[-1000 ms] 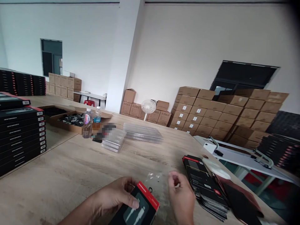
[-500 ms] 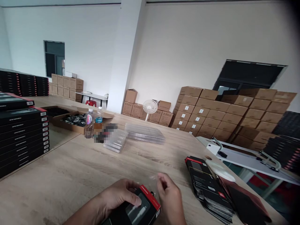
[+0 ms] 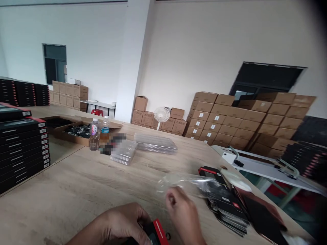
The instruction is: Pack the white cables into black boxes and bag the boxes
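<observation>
black flat retail boxes, stacked point(image 3: 21, 149), far left on pale wood-grain table point(image 3: 76, 190). clear plastic bottles point(image 3: 98, 134) and stack of clear plastic trays point(image 3: 155, 144) mid-table. left hand point(image 3: 122, 224), bottom edge: fingers curled, pinching small black box with red end flap point(image 3: 158, 234), mostly out of frame. right hand point(image 3: 182, 212): fingertips pressed together on thin clear plastic bag point(image 3: 184, 182), lifted above table. fanned pile of black packs point(image 3: 226, 200) at right. judgement: hold box steady, open bag mouth fully, align before sliding in.
</observation>
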`<control>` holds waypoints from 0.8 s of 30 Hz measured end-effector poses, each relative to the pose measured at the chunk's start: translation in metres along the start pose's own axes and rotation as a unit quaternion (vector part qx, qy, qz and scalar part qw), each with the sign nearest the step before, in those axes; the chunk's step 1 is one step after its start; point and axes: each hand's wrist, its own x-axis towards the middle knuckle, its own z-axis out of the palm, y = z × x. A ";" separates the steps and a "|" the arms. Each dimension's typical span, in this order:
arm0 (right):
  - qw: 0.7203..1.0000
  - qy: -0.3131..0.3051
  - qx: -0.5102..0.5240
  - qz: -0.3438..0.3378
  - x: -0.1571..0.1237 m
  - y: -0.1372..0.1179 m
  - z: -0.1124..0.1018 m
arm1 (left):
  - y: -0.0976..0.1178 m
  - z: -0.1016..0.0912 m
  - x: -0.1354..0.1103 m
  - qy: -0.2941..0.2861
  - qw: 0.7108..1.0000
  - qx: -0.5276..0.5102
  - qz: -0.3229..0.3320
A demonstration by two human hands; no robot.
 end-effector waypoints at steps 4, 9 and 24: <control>0.991 -0.113 0.051 0.057 -0.008 0.003 0.038 | -0.006 -0.004 0.006 0.080 0.996 -0.010 0.023; 0.980 -0.119 0.147 0.066 -0.012 0.006 0.045 | -0.016 -0.012 0.018 0.156 0.985 -0.075 0.026; 0.978 -0.126 0.165 0.022 -0.010 -0.005 0.041 | -0.001 -0.015 0.009 0.178 0.979 -0.080 0.055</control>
